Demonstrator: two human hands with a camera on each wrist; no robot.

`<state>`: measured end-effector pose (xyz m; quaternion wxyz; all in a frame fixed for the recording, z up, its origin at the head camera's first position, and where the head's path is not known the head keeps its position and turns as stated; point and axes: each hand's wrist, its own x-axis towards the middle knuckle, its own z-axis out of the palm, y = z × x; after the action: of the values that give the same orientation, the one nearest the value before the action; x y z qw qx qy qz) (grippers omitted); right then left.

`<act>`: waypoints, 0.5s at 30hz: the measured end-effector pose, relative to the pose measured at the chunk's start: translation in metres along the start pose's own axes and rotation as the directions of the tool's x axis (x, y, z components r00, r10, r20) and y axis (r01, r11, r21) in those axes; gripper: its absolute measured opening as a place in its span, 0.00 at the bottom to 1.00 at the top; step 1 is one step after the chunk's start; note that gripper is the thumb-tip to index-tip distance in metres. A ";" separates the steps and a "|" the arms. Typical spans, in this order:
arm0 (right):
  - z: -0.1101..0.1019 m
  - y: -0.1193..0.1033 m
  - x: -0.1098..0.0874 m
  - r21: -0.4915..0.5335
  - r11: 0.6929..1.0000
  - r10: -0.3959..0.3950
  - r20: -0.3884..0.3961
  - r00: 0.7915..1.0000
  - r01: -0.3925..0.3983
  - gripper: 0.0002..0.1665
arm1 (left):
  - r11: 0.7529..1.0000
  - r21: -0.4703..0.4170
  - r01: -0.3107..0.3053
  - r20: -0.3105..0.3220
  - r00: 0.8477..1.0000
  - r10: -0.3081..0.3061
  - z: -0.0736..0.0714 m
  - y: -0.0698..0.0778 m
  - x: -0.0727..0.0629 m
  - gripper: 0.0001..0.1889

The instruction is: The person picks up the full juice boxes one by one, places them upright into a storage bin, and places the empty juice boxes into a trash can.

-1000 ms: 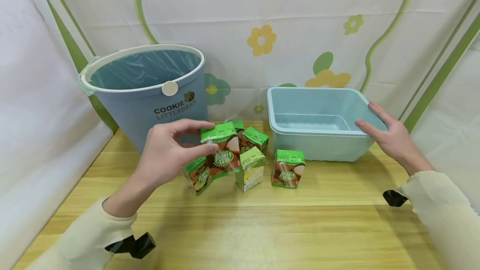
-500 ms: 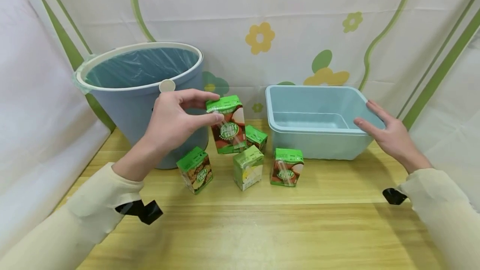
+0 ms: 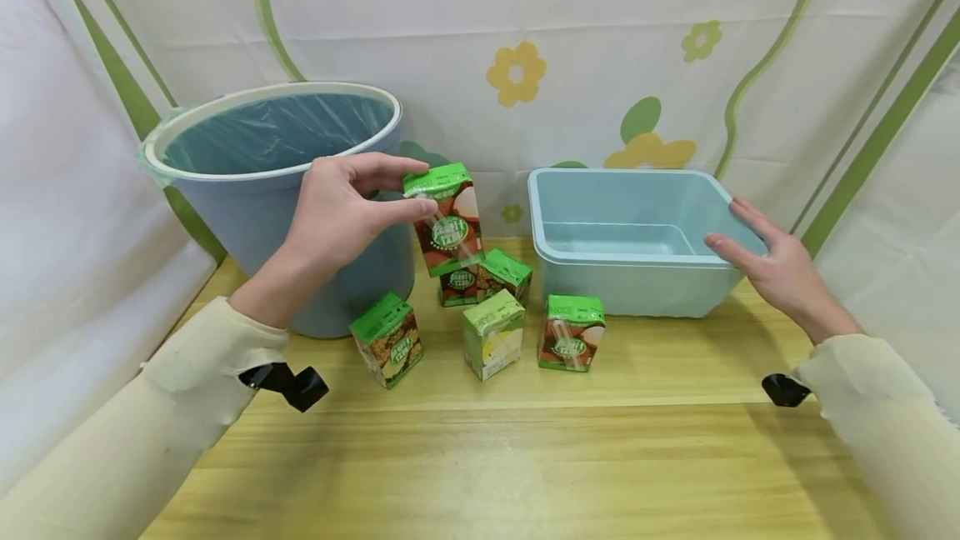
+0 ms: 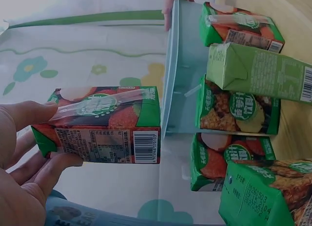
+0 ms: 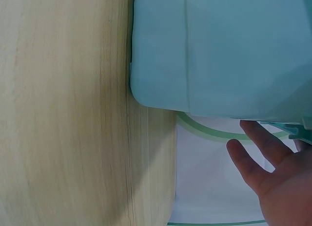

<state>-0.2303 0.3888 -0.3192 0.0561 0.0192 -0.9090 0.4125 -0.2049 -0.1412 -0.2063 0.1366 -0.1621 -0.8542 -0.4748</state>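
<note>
Left hand [image 3: 333, 208] pinches a drink carton [image 3: 450, 227] near its top; right hand [image 3: 783, 272], fingers spread, seemingly steadies a blue tub [image 3: 622, 290] at its three o'clock edge.

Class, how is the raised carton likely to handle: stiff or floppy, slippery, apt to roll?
The carton is probably stiff: its edges look straight though it is held near one end. Its glossy look hints it may be slippery. Its flat sides suggest it would slide or tip rather than roll.

head view bright | soft glare on tabletop [image 3: 517, 465] | wrist views dimmer
</note>
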 end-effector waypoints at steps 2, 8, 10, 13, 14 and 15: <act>0.000 0.000 0.000 -0.001 1.000 -0.001 -0.004 1.000 0.001 0.50 | 1.000 0.004 -0.003 -0.006 1.000 0.003 0.001 -0.002 0.002 0.20; -0.001 0.000 0.001 0.000 1.000 0.001 -0.006 1.000 -0.001 0.50 | 1.000 0.008 -0.009 -0.013 1.000 0.010 0.006 -0.004 0.009 0.19; -0.001 0.000 0.001 -0.001 1.000 0.004 -0.004 1.000 -0.004 0.50 | 1.000 0.007 -0.010 -0.016 1.000 0.010 0.008 -0.003 0.012 0.19; 0.000 0.000 0.001 -0.003 1.000 0.005 0.001 1.000 -0.005 0.50 | 1.000 0.003 -0.001 -0.023 1.000 0.001 0.012 -0.002 0.016 0.18; 0.000 0.000 0.001 -0.002 1.000 0.005 0.001 1.000 -0.005 0.50 | 1.000 -0.003 0.002 -0.024 1.000 -0.002 0.014 -0.002 0.017 0.18; 0.000 0.001 0.001 -0.002 1.000 0.005 0.001 1.000 -0.005 0.50 | 1.000 -0.010 0.004 -0.026 1.000 -0.005 0.016 -0.002 0.019 0.18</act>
<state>-0.2317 0.3892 -0.3193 0.0549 0.0171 -0.9096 0.4116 -0.2243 -0.1259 -0.2083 0.1460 -0.1545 -0.8504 -0.4812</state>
